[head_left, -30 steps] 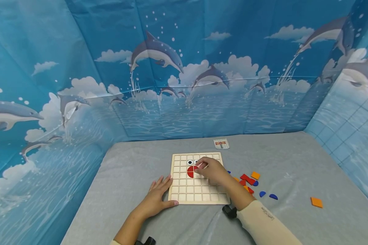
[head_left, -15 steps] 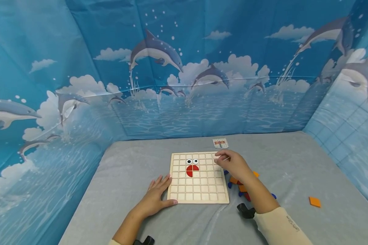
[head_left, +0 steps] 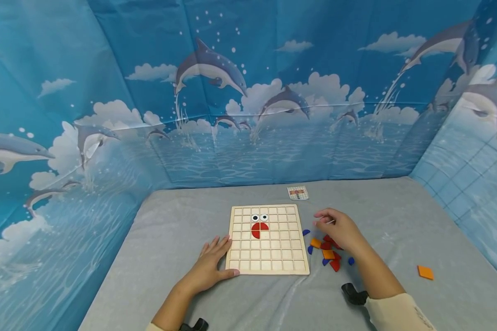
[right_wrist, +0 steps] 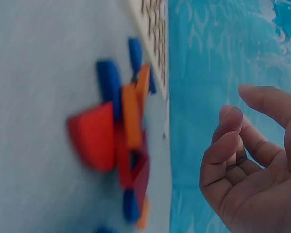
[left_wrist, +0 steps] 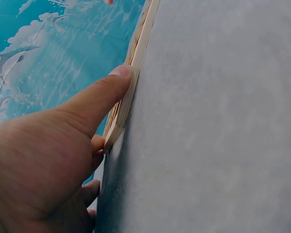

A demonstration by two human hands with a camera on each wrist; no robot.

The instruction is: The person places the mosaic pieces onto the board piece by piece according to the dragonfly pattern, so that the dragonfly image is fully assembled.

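Note:
A wooden grid board (head_left: 269, 257) lies on the grey cloth in the head view. On it, two eye pieces (head_left: 259, 218) sit above red pieces (head_left: 257, 228) that form three quarters of a disc. My left hand (head_left: 209, 271) rests at the board's near left corner, fingers along the left side. In the left wrist view the thumb (left_wrist: 99, 97) touches the board's edge. My right hand (head_left: 339, 230) is raised right of the board, over a pile of coloured pieces (head_left: 328, 254). In the right wrist view its fingers are loosely bent, thumb and index apart, with nothing between them.
A small pattern card (head_left: 298, 193) lies behind the board. One orange square (head_left: 425, 272) sits alone at the right. Red, orange and blue pieces (right_wrist: 131, 116) lie heaped beside the board. A dolphin-printed curtain (head_left: 248, 151) surrounds the back and sides.
My right hand has moved right, from over the red pieces on the board to above the loose pile, uncovering the eyes and red pieces. The left hand stays at the corner.

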